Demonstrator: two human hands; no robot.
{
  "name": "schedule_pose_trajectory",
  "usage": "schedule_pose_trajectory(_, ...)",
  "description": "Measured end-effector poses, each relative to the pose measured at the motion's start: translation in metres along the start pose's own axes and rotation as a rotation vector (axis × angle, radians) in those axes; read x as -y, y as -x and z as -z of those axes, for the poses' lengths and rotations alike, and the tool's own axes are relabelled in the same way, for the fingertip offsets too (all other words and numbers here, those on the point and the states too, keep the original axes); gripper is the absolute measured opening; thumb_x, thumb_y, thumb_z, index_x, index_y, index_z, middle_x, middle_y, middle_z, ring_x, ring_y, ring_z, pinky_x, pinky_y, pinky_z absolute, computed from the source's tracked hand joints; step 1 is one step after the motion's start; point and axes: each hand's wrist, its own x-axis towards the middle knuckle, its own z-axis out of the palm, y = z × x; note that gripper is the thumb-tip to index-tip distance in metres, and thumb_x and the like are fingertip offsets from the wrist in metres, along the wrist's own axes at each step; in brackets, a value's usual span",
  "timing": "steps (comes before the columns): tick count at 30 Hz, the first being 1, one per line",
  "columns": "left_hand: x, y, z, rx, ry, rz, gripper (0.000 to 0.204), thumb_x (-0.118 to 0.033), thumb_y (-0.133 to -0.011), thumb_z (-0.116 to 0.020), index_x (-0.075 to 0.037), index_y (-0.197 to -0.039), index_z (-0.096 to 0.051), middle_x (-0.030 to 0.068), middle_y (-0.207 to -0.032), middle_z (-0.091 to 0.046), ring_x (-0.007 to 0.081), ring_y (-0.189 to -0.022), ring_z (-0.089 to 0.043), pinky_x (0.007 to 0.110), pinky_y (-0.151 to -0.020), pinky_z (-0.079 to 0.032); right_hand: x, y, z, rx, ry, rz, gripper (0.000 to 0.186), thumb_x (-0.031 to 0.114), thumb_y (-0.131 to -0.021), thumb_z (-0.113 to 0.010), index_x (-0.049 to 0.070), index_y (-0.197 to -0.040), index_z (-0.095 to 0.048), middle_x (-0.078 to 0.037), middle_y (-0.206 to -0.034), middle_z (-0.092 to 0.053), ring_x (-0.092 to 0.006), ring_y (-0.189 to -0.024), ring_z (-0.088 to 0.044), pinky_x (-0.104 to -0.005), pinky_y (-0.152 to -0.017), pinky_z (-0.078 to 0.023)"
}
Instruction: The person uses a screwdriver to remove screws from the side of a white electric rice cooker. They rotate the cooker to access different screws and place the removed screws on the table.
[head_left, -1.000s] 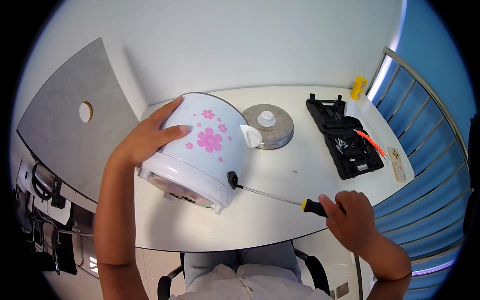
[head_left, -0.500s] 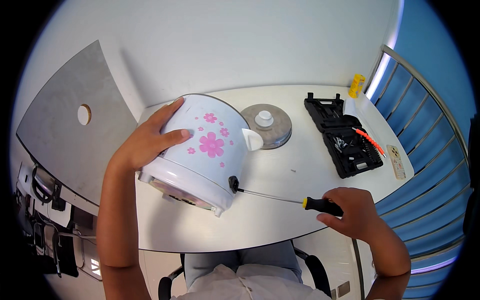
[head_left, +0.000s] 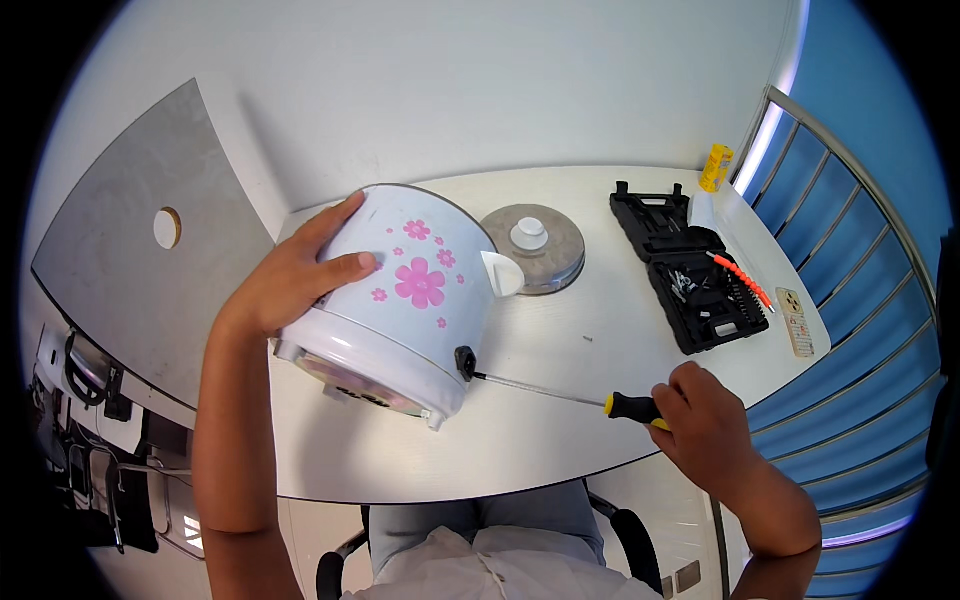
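A white rice cooker (head_left: 370,290) with pink flowers leans tilted on the table, its footed base turned partly toward me. My left hand (head_left: 290,275) lies over its left side, fingers spread, steadying the body. In my right hand (head_left: 705,415) is the black and yellow handle of a long screwdriver (head_left: 545,388). The screwdriver's tip meets the black socket (head_left: 466,363) low on the cooker's right side. A white side handle (head_left: 503,274) sticks out above that socket. Behind the cooker lies a round metal lid (head_left: 555,262) with a white knob.
An opened black tool case (head_left: 690,262) with bits lies at the right, an orange flexible shaft (head_left: 740,280) across it. Beyond are a yellow box (head_left: 716,168) and a pale remote-like strip (head_left: 796,322). A tiny screw-like piece (head_left: 588,339) rests mid-table. A metal railing (head_left: 860,180) borders the right.
My right hand has shifted its grip on the screwdriver handle, fingers turned and raised slightly. The tip stays at the socket. My left hand keeps its place on the cooker.
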Motion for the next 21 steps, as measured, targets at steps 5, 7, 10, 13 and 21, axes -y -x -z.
schedule_pose_trajectory(5, -0.001, 0.000, 0.000, -0.002, -0.024, 0.000, 0.091, -0.045, -0.071, -0.074, -0.006, -0.145, -0.036, 0.0224, -0.140, -0.043, 0.0355, -0.127, -0.043, 0.038, -0.105, -0.034, -0.001, -0.004, 0.009, 0.228, -0.156, -0.143, 0.037, 0.022, -0.067, -0.078, 0.006, -0.088, -0.052, -0.008, -0.077, -0.054, -0.0239, -0.064, -0.057, -0.0341, -0.057, -0.045)
schedule_pose_trajectory(7, 0.000, -0.001, 0.000, -0.010, -0.044, -0.005, 0.091, -0.045, -0.071, -0.073, -0.006, -0.145, -0.036, 0.0226, -0.140, -0.043, 0.0355, -0.127, -0.043, 0.038, -0.105, -0.034, 0.003, -0.013, 0.022, 0.502, -0.322, -0.363, 0.035, 0.027, -0.073, -0.076, 0.006, -0.090, -0.054, -0.009, -0.071, -0.057, -0.0245, -0.063, -0.060, -0.0345, -0.058, -0.046)
schedule_pose_trajectory(10, 0.001, 0.000, 0.000, -0.015, -0.049, -0.004, 0.091, -0.045, -0.071, -0.073, -0.006, -0.145, -0.037, 0.0229, -0.140, -0.044, 0.0355, -0.127, -0.044, 0.038, -0.105, -0.034, -0.007, -0.013, 0.021, 0.434, -0.586, -0.371, 0.030, 0.027, -0.079, -0.070, 0.005, -0.094, -0.056, -0.012, -0.068, -0.060, -0.0259, -0.063, -0.062, -0.0347, -0.059, -0.046)
schedule_pose_trajectory(13, 0.001, 0.000, 0.001, -0.014, -0.039, -0.003, 0.090, -0.045, -0.072, -0.073, -0.006, -0.145, -0.037, 0.0229, -0.139, -0.044, 0.0354, -0.126, -0.045, 0.038, -0.105, -0.034, -0.014, -0.017, 0.028, 0.515, -0.770, -0.411, 0.030, 0.020, -0.076, -0.069, 0.006, -0.100, -0.057, -0.009, -0.070, -0.058, -0.0260, -0.066, -0.059, -0.0344, -0.060, -0.045)
schedule_pose_trajectory(21, 0.004, -0.002, 0.002, -0.011, 0.010, 0.011, 0.093, -0.047, -0.070, -0.070, -0.006, -0.146, -0.034, 0.0226, -0.139, -0.044, 0.0332, -0.128, -0.042, 0.036, -0.108, -0.029, -0.001, -0.003, -0.009, -0.146, -0.041, 0.022, 0.037, 0.006, -0.064, -0.074, 0.007, -0.096, -0.057, -0.008, -0.091, -0.047, -0.0272, -0.078, -0.052, -0.0357, -0.064, -0.045)
